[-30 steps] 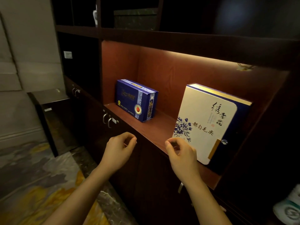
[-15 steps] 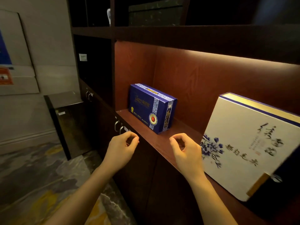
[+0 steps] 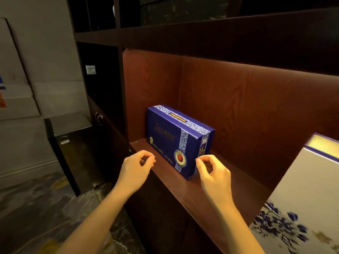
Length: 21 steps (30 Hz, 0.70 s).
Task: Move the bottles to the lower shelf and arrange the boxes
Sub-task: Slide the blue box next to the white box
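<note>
- Your left hand has its grip curled loosely, thumb and fingers nearly meeting, with nothing between them.
- Your right hand shows the same loose, empty curl, fingertips just beside the near right corner of the blue box; whether they touch it you cannot tell.
- Both hands hover at the front edge of the lit shelf, one on each side of the blue box.
- That box stands on its long edge at the left end of the shelf, near the side wall, angled so its right end comes forward.
- Well apart, at the right edge of view, the white box with blue flowers stands upright, partly cut off and blurred.
- No bottles can be made out in this view.
</note>
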Available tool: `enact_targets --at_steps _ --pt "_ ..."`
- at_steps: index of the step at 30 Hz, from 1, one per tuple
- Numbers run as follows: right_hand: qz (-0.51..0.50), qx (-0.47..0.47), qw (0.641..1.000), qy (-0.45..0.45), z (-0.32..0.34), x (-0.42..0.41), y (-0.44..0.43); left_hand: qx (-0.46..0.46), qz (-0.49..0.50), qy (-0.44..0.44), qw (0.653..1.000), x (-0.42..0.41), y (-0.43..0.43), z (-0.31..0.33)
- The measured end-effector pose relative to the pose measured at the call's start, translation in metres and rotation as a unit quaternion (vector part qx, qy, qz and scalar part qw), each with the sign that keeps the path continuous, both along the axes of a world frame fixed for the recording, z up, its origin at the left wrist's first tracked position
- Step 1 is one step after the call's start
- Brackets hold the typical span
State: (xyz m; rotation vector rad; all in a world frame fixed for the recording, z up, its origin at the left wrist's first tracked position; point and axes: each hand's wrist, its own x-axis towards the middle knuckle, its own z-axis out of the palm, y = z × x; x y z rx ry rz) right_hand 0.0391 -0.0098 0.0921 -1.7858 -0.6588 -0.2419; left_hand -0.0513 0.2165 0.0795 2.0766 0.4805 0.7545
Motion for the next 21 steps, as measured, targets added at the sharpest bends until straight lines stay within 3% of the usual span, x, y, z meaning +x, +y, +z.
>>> enact_targets --at_steps 9,16,21 --pt "-0.090 0.002 0.996 -0.018 -0.008 0.069 0.050 -0.010 -0.006 -0.007 1.000 0.084 0.074 -0.008" --pt "-0.226 0.011 0.974 -0.030 -0.017 0.104 0.094 -0.027 -0.054 -0.019 0.998 0.169 0.137 -0.010" --pt "-0.286 0.006 0.958 0.019 -0.020 0.119 0.119 -0.002 -0.076 -0.025 0.997 0.218 0.178 -0.008"
